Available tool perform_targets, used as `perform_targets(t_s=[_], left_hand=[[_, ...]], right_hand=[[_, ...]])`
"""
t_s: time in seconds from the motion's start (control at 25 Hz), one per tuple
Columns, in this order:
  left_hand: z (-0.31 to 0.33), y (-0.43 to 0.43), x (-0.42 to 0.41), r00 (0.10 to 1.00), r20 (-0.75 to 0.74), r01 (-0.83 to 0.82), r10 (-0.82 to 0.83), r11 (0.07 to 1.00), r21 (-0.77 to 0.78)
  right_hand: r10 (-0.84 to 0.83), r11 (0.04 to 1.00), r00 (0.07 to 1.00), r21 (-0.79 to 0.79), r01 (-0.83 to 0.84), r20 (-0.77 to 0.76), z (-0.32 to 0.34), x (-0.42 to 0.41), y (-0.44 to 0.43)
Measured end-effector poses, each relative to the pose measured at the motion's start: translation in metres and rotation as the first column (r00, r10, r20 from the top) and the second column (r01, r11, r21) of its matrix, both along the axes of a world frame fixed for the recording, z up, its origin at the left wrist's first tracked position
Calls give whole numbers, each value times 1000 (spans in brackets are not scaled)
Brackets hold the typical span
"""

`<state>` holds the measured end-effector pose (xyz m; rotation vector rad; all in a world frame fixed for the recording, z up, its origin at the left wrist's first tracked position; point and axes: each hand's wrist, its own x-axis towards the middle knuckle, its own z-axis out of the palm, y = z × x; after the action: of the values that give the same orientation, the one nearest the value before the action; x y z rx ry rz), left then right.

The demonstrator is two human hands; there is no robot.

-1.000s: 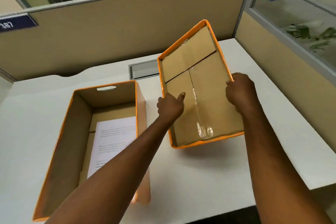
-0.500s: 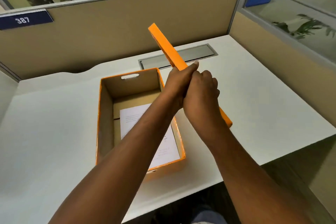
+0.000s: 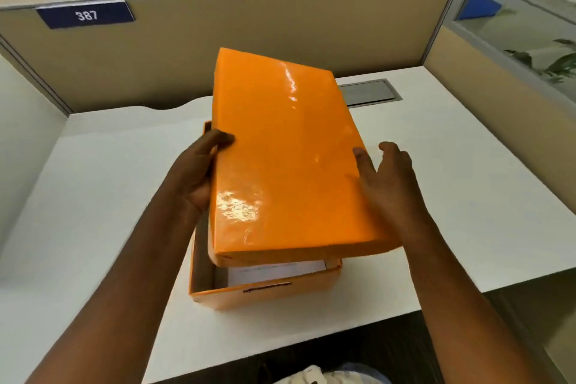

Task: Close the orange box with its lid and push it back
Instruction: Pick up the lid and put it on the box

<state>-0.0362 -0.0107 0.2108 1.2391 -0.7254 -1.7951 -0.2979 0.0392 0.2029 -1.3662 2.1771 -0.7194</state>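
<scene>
The glossy orange lid (image 3: 286, 159) hovers top side up over the open orange box (image 3: 265, 293), skewed to the right and not seated on the rim. My left hand (image 3: 199, 174) grips the lid's left edge, thumb on top. My right hand (image 3: 386, 178) presses against the lid's right edge with fingers spread. White paper (image 3: 274, 271) shows inside the box through the gap at the near end. Most of the box is hidden under the lid.
The box stands near the front edge of a white desk (image 3: 436, 196). Beige partition walls (image 3: 249, 50) enclose the desk at the back and on the right. A grey cable hatch (image 3: 367, 92) lies in the desk behind the lid.
The lid went from open side up on the desk, through an on-edge position, to top side up over the box. Both hands shifted to its long edges.
</scene>
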Motion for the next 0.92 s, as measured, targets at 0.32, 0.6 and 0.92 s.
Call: perform_targets(t_s=[0.32,0.6,0.92], left_hand=[[-39,37,22,770,546,-218,329,941,-260],[-78,57,36,656,717,-36,234,959,-281],[-100,58,39,648,727,-42,228,963,-265]], right_hand=[[100,988,965,95,-126,241,-52,16,14],[85,996,981,-14,-84,176,-87,47,37],[81,993,973,-97,-61,218,-104,51,42]])
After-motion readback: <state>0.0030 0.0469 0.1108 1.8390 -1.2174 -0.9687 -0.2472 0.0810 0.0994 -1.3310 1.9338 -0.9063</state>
